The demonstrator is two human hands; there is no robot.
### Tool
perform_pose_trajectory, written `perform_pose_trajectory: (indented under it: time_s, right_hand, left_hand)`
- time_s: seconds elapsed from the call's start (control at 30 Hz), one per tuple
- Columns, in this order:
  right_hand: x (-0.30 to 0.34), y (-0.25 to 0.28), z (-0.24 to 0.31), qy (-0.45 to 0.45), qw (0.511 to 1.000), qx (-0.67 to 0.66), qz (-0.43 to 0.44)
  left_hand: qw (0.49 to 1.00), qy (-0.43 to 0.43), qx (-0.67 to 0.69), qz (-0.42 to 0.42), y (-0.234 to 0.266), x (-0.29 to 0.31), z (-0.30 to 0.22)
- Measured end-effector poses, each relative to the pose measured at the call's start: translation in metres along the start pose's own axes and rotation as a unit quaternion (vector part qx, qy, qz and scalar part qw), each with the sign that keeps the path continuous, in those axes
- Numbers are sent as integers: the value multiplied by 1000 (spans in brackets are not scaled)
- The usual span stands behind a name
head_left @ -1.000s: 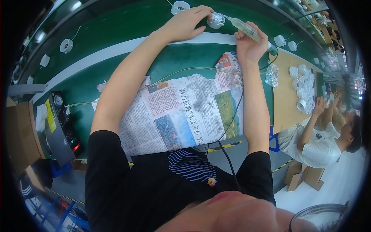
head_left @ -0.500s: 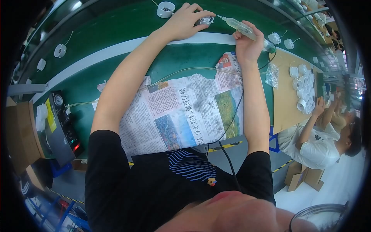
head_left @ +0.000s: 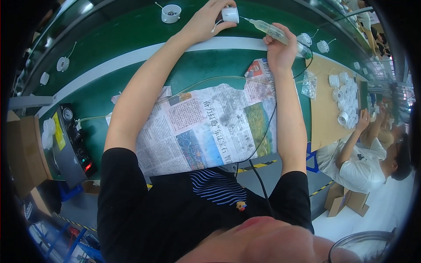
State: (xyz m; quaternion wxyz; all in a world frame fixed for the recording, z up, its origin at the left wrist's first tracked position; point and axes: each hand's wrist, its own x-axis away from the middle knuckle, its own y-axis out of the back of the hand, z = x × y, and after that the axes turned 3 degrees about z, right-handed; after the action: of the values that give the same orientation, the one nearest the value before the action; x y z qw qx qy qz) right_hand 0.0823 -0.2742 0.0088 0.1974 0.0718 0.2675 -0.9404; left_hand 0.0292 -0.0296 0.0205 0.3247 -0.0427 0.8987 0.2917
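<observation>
Over the green belt at the top, my left hand point(head_left: 204, 23) grips a small white round housing point(head_left: 230, 15) between thumb and fingers. The housing is tilted, its side wall showing, and a thin white wire hangs beside my thumb. My right hand point(head_left: 281, 51) is closed around a clear dispensing syringe point(head_left: 271, 30) filled with pale liquid. Its needle points left at the housing, with a small gap between them. A thin tube point(head_left: 210, 79) and a black cable run under and past my right forearm.
White housings with wires point(head_left: 171, 14) stand on the green belt point(head_left: 127, 28), left and right of my hands. Newspaper point(head_left: 206, 127) covers the bench before me. A black dispenser box point(head_left: 72, 144) sits left; cardboard point(head_left: 322, 118) with several white housings lies right, near a seated co-worker point(head_left: 359, 166).
My left hand has turned and lifted the housing slightly, moving it left, away from the needle. The loose housings on the belt have shifted left; my right hand has barely moved.
</observation>
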Motion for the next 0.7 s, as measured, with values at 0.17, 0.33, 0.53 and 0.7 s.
perform_pose_trajectory:
  time_s: [0.17,0.33,0.53,0.7]
  right_hand:
    - [2,-7,-1,4,997,75,-13]
    - [2,-7,-7,12,984,175,-10]
    - [6,-12,-7,17,971,237,-9]
    - [7,-14,-5,17,967,253,-28]
  left_hand:
    - [998,16,2,57,-2,1,7]
    - [995,1,8,96,-6,0,22]
    - [995,26,25,95,-4,1,20]
    - [993,40,33,105,-1,0,9]
